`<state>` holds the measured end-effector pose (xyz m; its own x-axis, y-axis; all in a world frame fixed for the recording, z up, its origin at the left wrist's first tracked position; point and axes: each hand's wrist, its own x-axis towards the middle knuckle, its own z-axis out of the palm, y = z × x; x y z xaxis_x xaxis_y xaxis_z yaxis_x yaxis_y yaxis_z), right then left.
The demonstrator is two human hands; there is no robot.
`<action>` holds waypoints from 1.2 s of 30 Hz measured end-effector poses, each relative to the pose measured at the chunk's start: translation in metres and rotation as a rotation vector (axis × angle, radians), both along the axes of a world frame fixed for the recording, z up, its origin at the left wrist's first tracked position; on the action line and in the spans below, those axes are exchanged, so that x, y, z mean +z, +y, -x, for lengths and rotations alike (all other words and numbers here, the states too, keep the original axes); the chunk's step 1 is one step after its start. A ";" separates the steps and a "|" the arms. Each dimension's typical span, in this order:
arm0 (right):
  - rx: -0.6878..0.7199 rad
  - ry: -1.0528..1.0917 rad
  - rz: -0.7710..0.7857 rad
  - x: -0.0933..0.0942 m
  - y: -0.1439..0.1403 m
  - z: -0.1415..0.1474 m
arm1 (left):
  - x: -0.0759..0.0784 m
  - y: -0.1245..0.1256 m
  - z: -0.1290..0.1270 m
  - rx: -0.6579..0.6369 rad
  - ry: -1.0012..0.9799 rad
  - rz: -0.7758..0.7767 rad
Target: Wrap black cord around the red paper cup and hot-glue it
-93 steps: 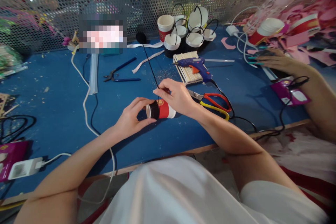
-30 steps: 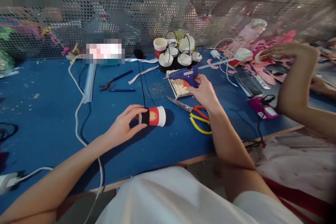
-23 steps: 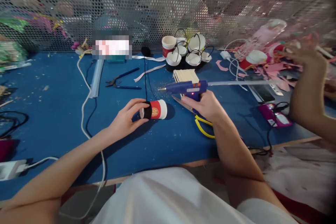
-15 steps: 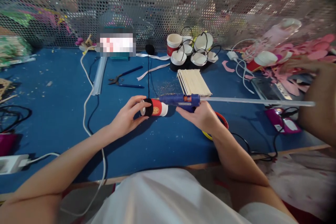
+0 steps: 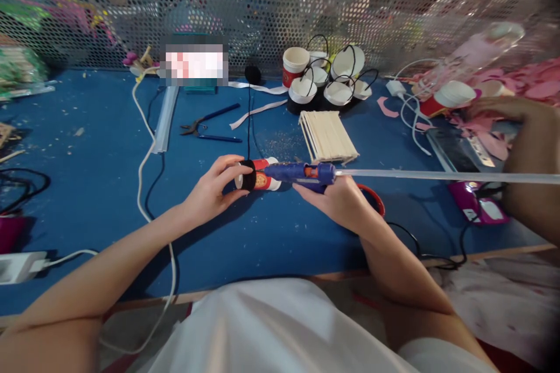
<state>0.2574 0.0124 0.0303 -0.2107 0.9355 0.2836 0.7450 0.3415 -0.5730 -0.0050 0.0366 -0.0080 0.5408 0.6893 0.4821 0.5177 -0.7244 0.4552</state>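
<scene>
A red and white paper cup (image 5: pixel 268 177) lies on its side, partly wrapped in black yarn (image 5: pixel 248 176). My left hand (image 5: pixel 214 187) is closed around its wrapped end, thumb below and fingers above. The yarn runs from the cup back to a small black ball (image 5: pixel 252 74). In my right hand (image 5: pixel 339 201) is a blue hot glue gun (image 5: pixel 297 172), its nozzle pointing left at the cup beside the yarn. A long clear glue stick (image 5: pixel 437 175) sticks out from its back. Whether the nozzle touches the cup, I cannot tell.
Pliers (image 5: pixel 210 122), clear glue sticks (image 5: pixel 165 119) and a white cable (image 5: pixel 140 186) lie to the left. Several cups with black handles (image 5: pixel 336 93) stand behind a popsicle-stick piece (image 5: pixel 328 135). At right, another person's arm (image 5: pixel 529 163) reaches over pink pieces. A mesh panel (image 5: pixel 262 11) bounds the back.
The cup has turned slightly in my left hand, and the glue gun's nozzle sits over its red side. The view has shifted a little; the other person's hand remains among the pink pieces.
</scene>
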 end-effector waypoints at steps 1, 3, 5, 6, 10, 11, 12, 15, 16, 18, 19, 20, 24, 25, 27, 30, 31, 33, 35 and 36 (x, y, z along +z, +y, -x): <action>-0.007 0.003 0.002 0.001 -0.001 0.001 | 0.000 0.000 0.000 0.000 -0.007 0.009; -0.005 0.005 -0.005 0.001 -0.002 0.002 | 0.001 0.000 0.000 -0.002 -0.022 0.031; 0.016 -0.011 -0.022 0.001 -0.002 0.002 | 0.002 -0.001 0.000 -0.004 -0.040 0.062; 0.027 -0.022 -0.025 0.001 -0.002 0.002 | 0.002 -0.001 -0.001 -0.006 -0.054 0.087; 0.068 -0.069 0.010 0.007 -0.003 0.002 | 0.002 -0.002 -0.001 -0.025 -0.170 0.254; 0.079 -0.073 0.023 0.009 -0.004 0.002 | 0.002 -0.002 0.000 -0.034 -0.206 0.300; 0.092 -0.074 0.034 0.012 -0.005 0.003 | 0.001 -0.002 0.000 -0.041 -0.239 0.341; 0.117 -0.069 0.050 0.017 -0.007 0.004 | -0.001 -0.001 0.001 -0.034 -0.300 0.439; 0.116 -0.068 0.051 0.017 -0.008 0.004 | -0.002 -0.001 0.001 -0.022 -0.308 0.460; 0.110 -0.068 0.058 0.017 -0.008 0.004 | -0.004 -0.001 0.001 -0.001 -0.314 0.492; 0.112 -0.070 0.064 0.017 -0.008 0.003 | -0.004 -0.001 0.001 0.006 -0.317 0.503; 0.118 -0.072 0.070 0.017 -0.008 0.003 | -0.005 -0.001 0.001 0.009 -0.323 0.512; 0.169 -0.099 0.078 0.021 -0.009 0.001 | -0.002 -0.002 0.000 0.028 -0.336 0.560; 0.176 -0.105 0.077 0.022 -0.009 0.001 | -0.001 -0.002 -0.001 0.035 -0.338 0.572; 0.189 -0.110 0.076 0.024 -0.009 0.000 | 0.001 -0.002 -0.002 0.046 -0.342 0.596; 0.182 -0.099 0.082 0.025 -0.009 0.000 | 0.002 -0.003 -0.003 0.039 -0.344 0.603; 0.171 -0.092 0.082 0.024 -0.009 0.000 | 0.002 -0.004 -0.003 0.028 -0.342 0.597; 0.146 -0.078 0.079 0.022 -0.008 0.000 | 0.001 -0.004 -0.003 -0.004 -0.339 0.566; 0.125 -0.065 0.065 0.018 -0.007 0.000 | 0.001 -0.005 -0.002 -0.041 -0.331 0.512; 0.113 -0.061 0.055 0.015 -0.007 0.000 | 0.001 -0.006 -0.002 -0.058 -0.322 0.479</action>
<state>0.2578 0.0055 0.0455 -0.3312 0.9186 0.2156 0.7377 0.3945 -0.5478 -0.0028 0.0311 -0.0072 0.4624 0.8446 0.2699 0.2644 -0.4218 0.8673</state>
